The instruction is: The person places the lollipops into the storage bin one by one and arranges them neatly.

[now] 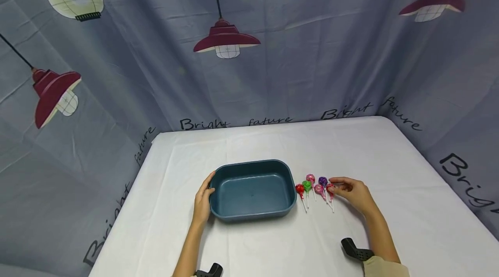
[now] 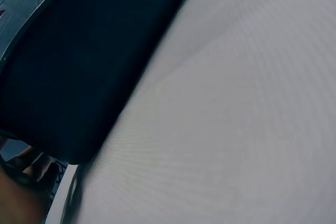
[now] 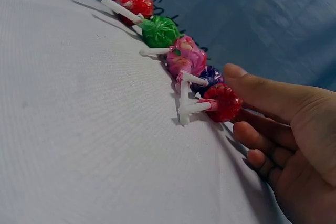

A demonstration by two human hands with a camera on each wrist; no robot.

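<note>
A dark teal plastic basin (image 1: 253, 217) sits on the white cloth. My left hand (image 1: 202, 203) holds its left side, thumb at the rim and fingers along the outer wall; in the left wrist view the basin's dark wall (image 2: 73, 66) hides part of that hand. Just right of the basin lies a row of wrapped lollipops: red (image 1: 299, 188), green (image 1: 307, 185), pink (image 1: 310, 177), another pink (image 1: 319, 189), purple (image 1: 322, 180) and red (image 3: 226, 103). My right hand (image 3: 294, 129) is beside the rightmost red lollipop, thumb and fingers spread apart around it, without a visible pinch.
The white-covered table (image 1: 273, 246) spreads out around the basin. A grey-blue curtain (image 1: 265, 77) printed with lamps and lettering hangs behind and at both sides. Each wrist wears a black device (image 1: 355, 251).
</note>
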